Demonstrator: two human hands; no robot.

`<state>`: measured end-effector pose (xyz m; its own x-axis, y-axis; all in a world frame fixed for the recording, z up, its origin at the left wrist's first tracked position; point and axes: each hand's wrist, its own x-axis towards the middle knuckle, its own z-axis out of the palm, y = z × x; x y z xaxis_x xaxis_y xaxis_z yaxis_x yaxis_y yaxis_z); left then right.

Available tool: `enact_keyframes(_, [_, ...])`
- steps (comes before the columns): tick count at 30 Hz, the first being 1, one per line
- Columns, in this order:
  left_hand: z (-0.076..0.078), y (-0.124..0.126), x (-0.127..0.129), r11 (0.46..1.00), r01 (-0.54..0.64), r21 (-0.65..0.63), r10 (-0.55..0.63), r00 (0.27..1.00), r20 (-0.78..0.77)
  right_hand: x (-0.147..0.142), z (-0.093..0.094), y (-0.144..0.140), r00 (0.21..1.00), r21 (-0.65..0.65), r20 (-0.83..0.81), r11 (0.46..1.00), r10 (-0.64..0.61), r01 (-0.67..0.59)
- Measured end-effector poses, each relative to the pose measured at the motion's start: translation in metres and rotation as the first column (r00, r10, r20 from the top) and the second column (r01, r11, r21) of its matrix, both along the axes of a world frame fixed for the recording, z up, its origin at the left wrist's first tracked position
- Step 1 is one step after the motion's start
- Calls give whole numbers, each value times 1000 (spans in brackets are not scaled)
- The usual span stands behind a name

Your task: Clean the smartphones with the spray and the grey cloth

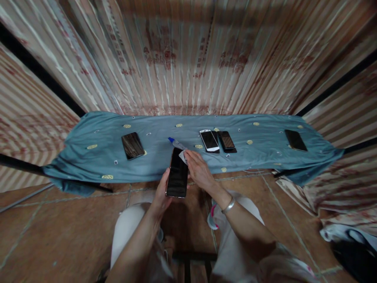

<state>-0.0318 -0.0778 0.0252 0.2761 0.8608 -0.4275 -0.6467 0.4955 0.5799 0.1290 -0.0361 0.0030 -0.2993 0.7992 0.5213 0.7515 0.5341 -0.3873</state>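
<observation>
A dark smartphone (177, 179) is held over the near edge of the table, screen up, in my left hand (163, 192), whose fingers wrap round its lower left side. My right hand (198, 167) pinches a small pale wiping cloth (182, 157) and presses it on the upper right part of the screen. Just beyond the phone's top lies a clear object with a blue tip (171, 139), partly hidden; its exact kind I cannot make out. A white-framed phone (209, 140) rests on another dark phone, a little beyond my right hand.
A blue cloth (159, 169) covers the long narrow table. On it lie a dark phone (132, 146) to the left, stacked dark phones (227, 141) right of centre, and one more phone (295, 140) at far right. Striped curtains (188, 59) and black poles (41, 68) surround the table.
</observation>
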Motion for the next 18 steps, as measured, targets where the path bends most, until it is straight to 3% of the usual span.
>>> enact_keyframes(9, [1, 8, -5, 998, -47, -42, 46, 999, -13, -7, -3, -16, 997, -1, -6, 997, 76, -76])
enact_keyframes(15, [-5, 13, -2, 975, -218, -41, 218, 976, 4, -14, -1, -35, 984, -10, 17, 984, 178, -178])
enact_keyframes(18, [-11, 15, -3, 970, -237, -57, 238, 971, -2, -21, 2, -48, 971, 21, 29, 971, 238, -238])
